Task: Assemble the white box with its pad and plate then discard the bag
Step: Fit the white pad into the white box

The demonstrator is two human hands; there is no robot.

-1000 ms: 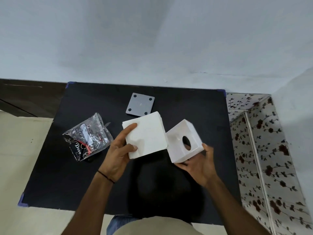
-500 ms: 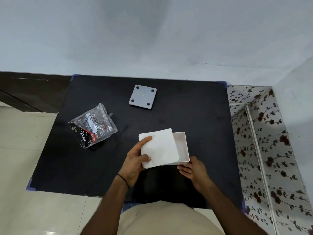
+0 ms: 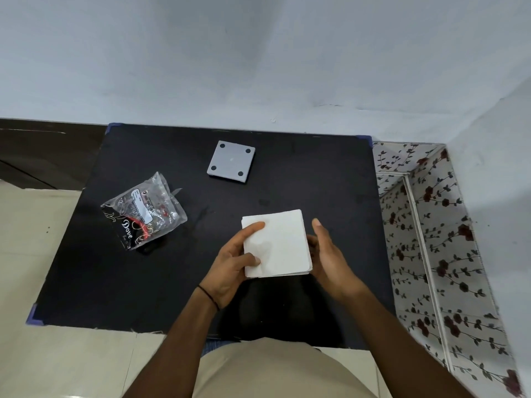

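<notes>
Pad over box, plate and bag untouched

Pad sits on top of the white box, covering it almost entirely; only a thin sliver of the box's right edge and near-right corner shows beneath. Both lie on the black table, near the person's front edge, slightly right of centre.

Step in hand, by my reading: seating the pad squarely on or into the box. Whether it has dropped in flush cannot be told from this angle.

Left hand: closed on the pad's left edge, thumb on top near the lower left, forefinger reaching along the upper left corner. A pinch rather than a full clasp.

Right hand: open, fingers extended and together, palm turned toward the right side of the box. It stands just beside or lightly against that side; contact is unclear, and it grips nothing.

Grey plate, four dark dots at its corners, lies well apart toward the far edge. Crinkled clear bag lies to the left, also apart.

Next move likely calls for pressing the pad level, then freeing a hand to reach far for the plate. The bag comes last.
</notes>
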